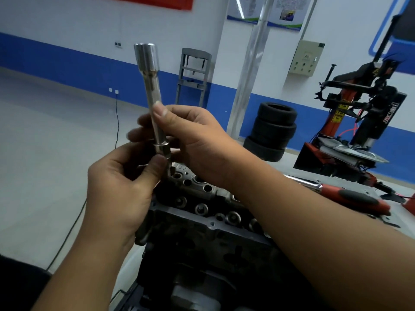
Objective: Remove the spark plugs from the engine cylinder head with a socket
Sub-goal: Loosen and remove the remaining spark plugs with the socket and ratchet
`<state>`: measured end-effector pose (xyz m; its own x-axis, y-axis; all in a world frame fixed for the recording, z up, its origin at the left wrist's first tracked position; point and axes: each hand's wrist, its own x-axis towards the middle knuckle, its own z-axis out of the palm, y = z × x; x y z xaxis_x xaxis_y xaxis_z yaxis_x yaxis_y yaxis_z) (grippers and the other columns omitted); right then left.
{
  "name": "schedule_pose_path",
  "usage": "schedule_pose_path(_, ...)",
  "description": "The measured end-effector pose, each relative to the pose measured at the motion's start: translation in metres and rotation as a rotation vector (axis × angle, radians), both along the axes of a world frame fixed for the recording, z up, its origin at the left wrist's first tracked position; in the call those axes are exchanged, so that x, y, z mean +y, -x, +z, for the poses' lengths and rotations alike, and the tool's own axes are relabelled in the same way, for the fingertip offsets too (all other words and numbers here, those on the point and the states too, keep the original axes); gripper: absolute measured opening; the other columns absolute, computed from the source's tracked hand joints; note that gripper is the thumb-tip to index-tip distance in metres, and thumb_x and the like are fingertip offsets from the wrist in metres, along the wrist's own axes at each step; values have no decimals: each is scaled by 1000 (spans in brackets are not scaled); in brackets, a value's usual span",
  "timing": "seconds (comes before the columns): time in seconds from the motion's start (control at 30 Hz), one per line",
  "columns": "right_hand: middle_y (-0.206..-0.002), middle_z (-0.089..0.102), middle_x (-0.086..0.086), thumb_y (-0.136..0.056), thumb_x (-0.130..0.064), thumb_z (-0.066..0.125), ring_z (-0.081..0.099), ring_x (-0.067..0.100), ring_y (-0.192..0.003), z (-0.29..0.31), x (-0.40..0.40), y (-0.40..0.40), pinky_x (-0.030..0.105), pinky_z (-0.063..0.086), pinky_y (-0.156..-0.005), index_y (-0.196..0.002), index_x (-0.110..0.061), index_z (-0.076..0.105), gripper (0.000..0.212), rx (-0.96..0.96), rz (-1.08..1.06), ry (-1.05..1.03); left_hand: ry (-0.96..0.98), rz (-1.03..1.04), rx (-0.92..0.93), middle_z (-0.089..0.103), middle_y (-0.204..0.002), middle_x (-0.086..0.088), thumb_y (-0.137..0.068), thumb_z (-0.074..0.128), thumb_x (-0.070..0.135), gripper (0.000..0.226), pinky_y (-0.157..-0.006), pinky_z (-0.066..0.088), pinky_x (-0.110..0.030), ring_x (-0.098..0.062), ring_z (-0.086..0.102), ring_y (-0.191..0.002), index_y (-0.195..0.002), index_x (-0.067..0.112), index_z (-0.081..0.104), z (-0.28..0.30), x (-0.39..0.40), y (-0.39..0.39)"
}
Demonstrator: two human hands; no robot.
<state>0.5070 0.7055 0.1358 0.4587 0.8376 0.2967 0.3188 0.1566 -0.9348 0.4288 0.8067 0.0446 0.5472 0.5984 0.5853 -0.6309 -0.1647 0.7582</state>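
Socket (151,90): one long, polished steel tube, wider at its top end, held upright above the cylinder head (202,212). Right hand (193,140) fingers clamp its middle; left hand (121,189) fingers pinch its lower end. One red-handled ratchet (350,196) lies right of the fingers.

Head view, looking down, close in

socket (152,102) lower tip: hidden by left thumb | cylinder head (202,221): partly behind forearms
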Motion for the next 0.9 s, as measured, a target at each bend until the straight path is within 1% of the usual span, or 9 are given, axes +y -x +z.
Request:
schedule_pose_path(0.1, -100, 76, 13, -101, -21, 64, 74, 30, -96, -2, 1, -3, 48, 58, -85, -100, -6, 63, 14, -22, -16, -30, 5, 5, -18, 81, -94, 15, -74, 81, 36, 24, -71, 57, -13, -6, 78, -84, -91, 52, 80, -1, -1, 3)
schedule_pose_path(0.23, -100, 77, 8, -106, -24, 56, 73, 21, -96, -3, 1, -3, 35, 57, -72, -103, -9, 68, 20, -29, 5, -20, -47, -128, 22, 81, -101, 9, -99, 62, 36, 21, -87, 62, -28, -13, 78, -99, -105, 47, 80, -1, 2, 2)
schedule_pose_path(0.3, -102, 77, 6, -109, -28, 50, 73, 17, -95, -3, 2, -1, 28, 56, -68, -106, -12, 69, 26, -3, 29, -4, -46, -132, 37, 81, -98, 9, -97, 59, 33, 26, -88, 62, -23, -12, 78, -98, -102, 48, 80, 0, 3, 1)
schedule_pose_path(0.4, -103, 77, 7, -105, -29, 57, 73, 20, -97, -3, 2, -3, 35, 56, -77, -106, -13, 68, 19, 5, 21, 9, -5, -72, 6, 81, -95, 12, -86, 79, 34, 20, -76, 58, -14, -6, 78, -89, -96, 51, 81, 2, 1, 1)
schedule_pose_path(0.47, -101, 78, 10, -101, -23, 64, 74, 25, -97, -3, 1, -5, 41, 56, -80, -98, -15, 64, 8, -2, -1, -1, 48, -83, 6, 82, -95, 9, -76, 79, 38, 26, -73, 58, -14, -7, 78, -84, -101, 43, 83, 0, 1, 1)
schedule_pose_path(0.6, -102, 77, 14, -104, -19, 61, 73, 28, -100, -3, -1, -5, 44, 56, -79, -96, -10, 60, 12, -31, -11, -17, 23, -120, 56, 82, -101, 5, -90, 77, 47, 22, -84, 61, -29, -13, 79, -95, -110, 40, 81, -1, 2, 2)
schedule_pose_path(0.7, -104, 75, 12, -108, -20, 51, 73, 23, -98, -1, -2, -3, 38, 60, -77, -104, -7, 63, 18, -17, 34, -8, -2, -142, 64, 82, -105, 2, -98, 59, 34, 26, -93, 58, -42, -20, 78, -101, -110, 42, 80, -1, 3, 3)
schedule_pose_path(0.83, -103, 76, 10, -106, -24, 55, 73, 23, -97, -1, -2, -3, 38, 60, -77, -105, -12, 64, 16, 4, 31, 9, -8, -41, 17, 81, -94, 16, -83, 80, 35, 23, -74, 59, -17, -6, 78, -89, -95, 55, 79, 3, 0, 4)
schedule_pose_path(0.9, -101, 77, 12, -103, -22, 60, 74, 27, -95, 0, -1, -4, 42, 59, -78, -98, -13, 61, 10, 9, 13, -6, 6, -19, 7, 80, -91, 17, -75, 77, 38, 24, -69, 56, -11, -3, 77, -84, -92, 55, 79, 2, -1, 4)
